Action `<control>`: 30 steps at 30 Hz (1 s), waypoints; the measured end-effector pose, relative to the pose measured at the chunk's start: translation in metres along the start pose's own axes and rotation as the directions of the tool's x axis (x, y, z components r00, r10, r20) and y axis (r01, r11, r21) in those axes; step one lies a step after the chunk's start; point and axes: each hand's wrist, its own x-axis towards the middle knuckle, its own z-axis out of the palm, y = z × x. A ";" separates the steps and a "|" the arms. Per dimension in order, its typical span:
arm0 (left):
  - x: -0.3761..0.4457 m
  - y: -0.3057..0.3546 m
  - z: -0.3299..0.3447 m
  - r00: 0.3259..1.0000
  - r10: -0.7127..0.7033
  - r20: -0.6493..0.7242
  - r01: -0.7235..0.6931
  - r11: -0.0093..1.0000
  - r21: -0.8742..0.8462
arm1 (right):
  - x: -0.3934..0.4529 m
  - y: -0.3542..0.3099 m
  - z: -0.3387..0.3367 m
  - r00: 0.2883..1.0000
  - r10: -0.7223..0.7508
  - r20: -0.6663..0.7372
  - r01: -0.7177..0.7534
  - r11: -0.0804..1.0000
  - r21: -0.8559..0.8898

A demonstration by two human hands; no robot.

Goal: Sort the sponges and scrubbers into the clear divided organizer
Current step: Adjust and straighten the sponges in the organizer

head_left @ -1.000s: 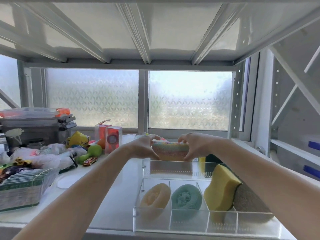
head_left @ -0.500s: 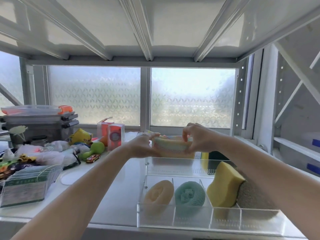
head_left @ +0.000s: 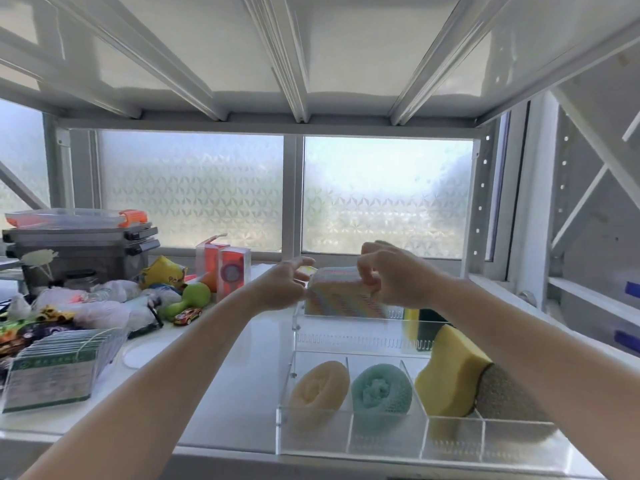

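A clear divided organizer (head_left: 349, 441) stands on the white shelf in front of me. Its front compartments hold a cream round scrubber (head_left: 320, 386), a teal round scrubber (head_left: 381, 388) and a yellow sponge (head_left: 450, 372) leaning beside a dark mesh scrubber (head_left: 502, 396). Above the organizer's back edge, my left hand (head_left: 280, 289) and my right hand (head_left: 391, 275) both grip a rainbow-striped sponge (head_left: 339, 299), one at each end. The sponge is tilted, its lower edge at the back compartment. A yellow-and-green sponge (head_left: 415, 323) shows behind the back right wall.
On the left of the shelf lie plastic bags (head_left: 104, 303), a green dumbbell toy (head_left: 190, 299), a toy car (head_left: 187, 315), orange boxes (head_left: 225, 268), a stack of clear packets (head_left: 59, 368) and grey lidded bins (head_left: 79, 244). A frosted window is behind; a shelf board hangs overhead.
Both hands have lifted the rainbow sponge slightly and tilted it, so its broad striped face now turns toward me. My right hand shifted to the sponge's top edge.
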 end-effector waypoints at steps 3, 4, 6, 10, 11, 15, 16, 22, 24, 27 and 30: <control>0.000 -0.001 0.002 1.000 0.007 0.015 -0.007 0.999 -0.034 | 0.000 -0.001 0.010 0.991 -0.037 0.129 0.045 0.997 -0.065; 0.001 -0.001 0.002 1.000 0.007 0.013 -0.007 0.999 -0.034 | 0.001 0.000 0.011 0.987 -0.029 0.159 0.039 0.997 -0.062; 0.003 0.000 0.002 1.000 0.003 -0.006 -0.004 0.999 -0.037 | 0.002 0.002 0.010 0.978 -0.001 0.207 0.006 1.000 -0.022; 0.008 -0.001 0.002 0.996 0.027 -0.091 -0.028 0.999 -0.015 | 0.004 0.007 0.004 0.979 0.107 0.174 -0.134 0.979 0.155; 0.009 -0.003 0.002 0.994 0.034 -0.101 -0.033 0.999 0.008 | 0.004 0.009 0.003 0.979 0.140 0.149 -0.162 0.975 0.152; 0.012 -0.007 0.007 0.996 0.036 -0.076 -0.034 0.999 0.034 | 0.002 0.016 0.002 0.938 0.268 0.218 -0.293 0.952 0.087; 0.012 -0.007 0.008 0.997 0.036 -0.065 -0.034 0.999 0.032 | 0.002 0.016 0.003 0.927 0.279 0.249 -0.309 0.947 0.090; 0.013 -0.004 0.012 0.999 0.038 -0.018 -0.038 0.999 -0.007 | 0.005 0.015 0.006 0.900 0.268 0.344 -0.318 0.943 0.095; 0.012 -0.002 0.011 0.999 0.049 -0.018 -0.049 0.999 0.017 | 0.004 0.017 0.007 0.892 0.274 0.360 -0.327 0.940 0.095; 0.009 -0.001 0.010 0.997 0.075 -0.010 -0.075 0.996 0.047 | 0.004 0.018 0.006 0.898 0.266 0.350 -0.320 0.942 0.104; 0.006 0.002 0.007 0.996 0.091 0.003 -0.091 0.994 0.058 | 0.005 0.016 0.002 0.900 0.252 0.354 -0.311 0.943 0.118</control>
